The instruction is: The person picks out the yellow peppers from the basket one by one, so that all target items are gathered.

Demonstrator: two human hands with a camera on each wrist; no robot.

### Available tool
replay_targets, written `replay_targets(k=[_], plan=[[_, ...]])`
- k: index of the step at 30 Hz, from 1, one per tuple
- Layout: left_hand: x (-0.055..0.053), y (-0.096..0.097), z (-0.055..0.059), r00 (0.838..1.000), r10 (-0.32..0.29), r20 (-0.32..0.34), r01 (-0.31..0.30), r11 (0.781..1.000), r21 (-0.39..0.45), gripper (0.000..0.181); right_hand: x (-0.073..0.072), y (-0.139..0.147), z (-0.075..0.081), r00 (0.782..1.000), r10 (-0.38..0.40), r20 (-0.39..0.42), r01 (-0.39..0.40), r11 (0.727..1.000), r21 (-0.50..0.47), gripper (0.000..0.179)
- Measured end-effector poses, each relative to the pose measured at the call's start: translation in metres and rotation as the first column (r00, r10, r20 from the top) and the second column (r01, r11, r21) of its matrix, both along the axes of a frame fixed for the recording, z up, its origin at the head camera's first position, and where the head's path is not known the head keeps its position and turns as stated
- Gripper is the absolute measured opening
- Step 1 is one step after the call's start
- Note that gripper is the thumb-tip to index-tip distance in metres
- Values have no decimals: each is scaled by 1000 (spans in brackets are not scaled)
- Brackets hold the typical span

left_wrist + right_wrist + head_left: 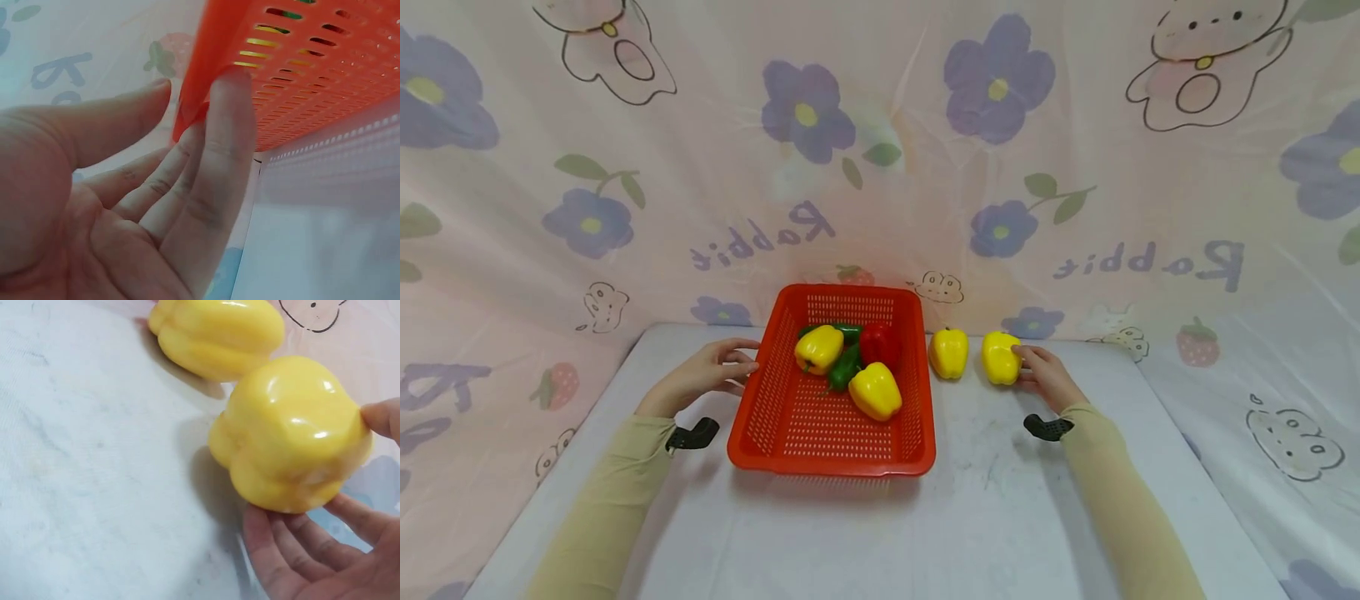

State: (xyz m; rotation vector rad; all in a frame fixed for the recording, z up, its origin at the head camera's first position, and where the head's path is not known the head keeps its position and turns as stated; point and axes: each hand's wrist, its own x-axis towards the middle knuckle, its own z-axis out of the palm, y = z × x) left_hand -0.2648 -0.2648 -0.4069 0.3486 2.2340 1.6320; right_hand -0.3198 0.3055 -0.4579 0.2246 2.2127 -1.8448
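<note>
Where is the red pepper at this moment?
In the head view, the red pepper lies inside the red basket, toward its far right corner, beside a green pepper and just beyond the nearer yellow pepper.

4 smooth glossy yellow peppers [876, 392], red plastic basket [835, 465], matt cloth-like backdrop [895, 225]

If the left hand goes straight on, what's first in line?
The red basket, most likely its left side: the left hand is right at it, though actual contact is hard to tell.
</note>
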Motion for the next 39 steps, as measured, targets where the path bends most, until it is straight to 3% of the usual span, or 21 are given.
replay_targets(k=[21, 39], plan=[[-1, 3, -3, 1000, 16, 2, -16, 1000, -15, 53, -5, -2, -6, 1000, 3, -9, -4, 997, -80, 76], [2, 7, 1, 1000, 27, 11, -27, 1000, -10, 51, -7, -2, -7, 1000, -10, 6, 10, 999, -48, 74]])
